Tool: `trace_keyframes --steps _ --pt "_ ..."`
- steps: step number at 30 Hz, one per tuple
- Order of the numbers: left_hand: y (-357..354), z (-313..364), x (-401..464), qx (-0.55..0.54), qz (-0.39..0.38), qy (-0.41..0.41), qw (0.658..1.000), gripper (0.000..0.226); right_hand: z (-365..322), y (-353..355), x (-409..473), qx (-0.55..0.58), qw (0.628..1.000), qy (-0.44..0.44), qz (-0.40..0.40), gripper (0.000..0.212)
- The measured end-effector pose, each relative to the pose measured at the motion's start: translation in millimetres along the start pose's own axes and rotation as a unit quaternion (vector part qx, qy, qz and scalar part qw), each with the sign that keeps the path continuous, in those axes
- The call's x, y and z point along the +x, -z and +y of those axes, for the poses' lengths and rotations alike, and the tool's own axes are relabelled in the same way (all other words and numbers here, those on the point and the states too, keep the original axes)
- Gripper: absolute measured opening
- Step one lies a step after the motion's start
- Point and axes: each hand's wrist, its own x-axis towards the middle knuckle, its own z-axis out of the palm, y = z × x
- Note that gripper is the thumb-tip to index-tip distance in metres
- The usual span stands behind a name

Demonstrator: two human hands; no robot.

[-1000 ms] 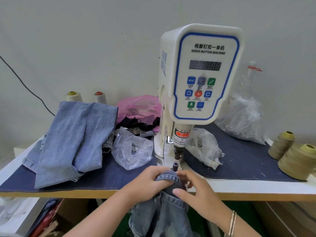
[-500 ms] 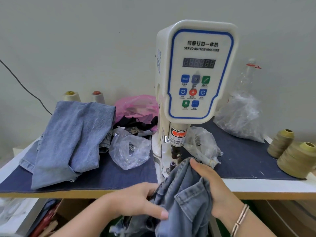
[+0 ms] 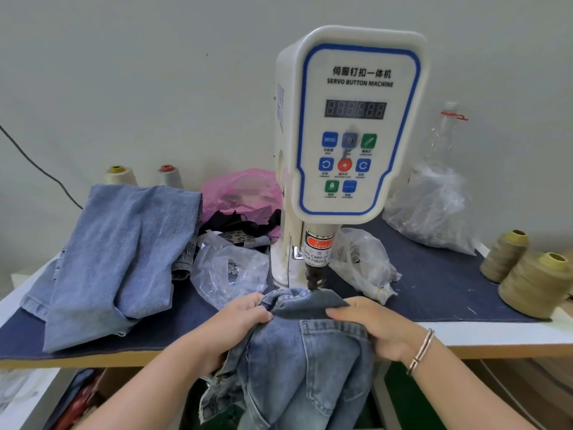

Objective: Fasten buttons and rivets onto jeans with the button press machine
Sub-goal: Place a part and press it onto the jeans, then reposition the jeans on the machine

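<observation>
- Holding the jeans point(image 3: 297, 361) under the punch point(image 3: 314, 279) of the button press machine point(image 3: 356, 119), a fold of denim is kept taut between both hands, presumably so that the spot to be fastened lies flat on the die, which is hidden by the cloth.
- The left hand point(image 3: 238, 321) is curled round bunched fabric at the left of the fold; the right hand point(image 3: 375, 327) is laid over the waistband edge with fingers pinching it, a bracelet point(image 3: 420, 352) worn at the wrist.
- Both hands are kept just beside the punch rather than beneath it, which is judged wise given the finger warning label point(image 3: 317, 249).
- The rest of the jeans is left hanging off the front edge of the worktop point(image 3: 496, 333).
- The worktop is covered by dark denim cloth point(image 3: 434, 290); on it are seen another folded pair of jeans point(image 3: 124, 259), clear plastic bags point(image 3: 229, 274) and thread cones point(image 3: 527, 283).
- A plain pale wall point(image 3: 139, 72) stands behind.
</observation>
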Motion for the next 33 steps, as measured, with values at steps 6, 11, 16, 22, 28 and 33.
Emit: trace_keyframes --steps 6,11,16,22,28,33 --pt "4 10 5 0.059 -0.067 -0.012 0.996 0.039 -6 -1 29 0.115 0.993 0.001 0.021 0.021" --pt "5 16 22 0.106 -0.031 -0.016 0.994 0.023 -8 0 38 0.101 0.994 0.020 0.023 0.035" --pt "1 17 32 0.031 -0.068 -0.029 0.997 0.045 -1 6 37 0.156 0.980 0.120 0.003 0.023" --pt "4 11 50 0.028 -0.031 -0.018 0.999 0.030 4 0 54 0.178 0.975 0.104 0.086 0.024" --pt "1 3 56 0.013 -0.026 -0.037 0.999 0.066 10 5 55 0.232 0.960 0.113 0.111 0.026" --pt "-2 1 57 -0.023 -0.052 -0.050 0.997 0.049 12 8 53 0.264 0.952 0.114 0.108 0.029"
